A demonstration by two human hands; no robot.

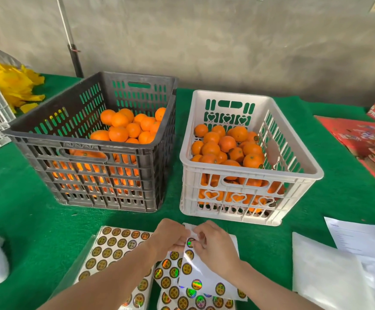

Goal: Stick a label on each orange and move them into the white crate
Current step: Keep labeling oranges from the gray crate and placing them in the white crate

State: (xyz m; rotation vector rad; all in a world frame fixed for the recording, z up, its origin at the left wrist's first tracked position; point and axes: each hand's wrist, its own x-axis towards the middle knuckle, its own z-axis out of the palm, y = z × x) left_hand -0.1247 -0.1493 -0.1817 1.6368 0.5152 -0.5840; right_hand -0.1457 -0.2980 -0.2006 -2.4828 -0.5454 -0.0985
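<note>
The label [190,242] now being worked is a round holographic sticker, not yet free of its backing. It sits near the top of a partly used sticker sheet [206,278]. The right hand [216,249] has thumb and forefinger closed on the label's edge, apparently peeling it up. The left hand [167,239] pinches the sheet's upper edge just beside it to hold the backing steady. Neither hand holds an orange.

Several blank spots on the held sheet show where stickers have already gone. Under and to the left of the grip lie fuller sticker sheets [112,245] on the green table cover [36,220].

Beyond the grip and slightly to its right stands the white crate [303,175], holding a good heap of moved oranges [226,143]. A couple near the right wall show a small round label. On most of the others no label can be seen from here.

Beyond the grip to the left, the black crate [70,142] holds a large pile of waiting oranges [118,133], none with a visible label.

By my reading the job is roughly mid-way. Many oranges have been moved, and about as many are left to label and carry across. The next fruit has yet to be picked up.
</note>
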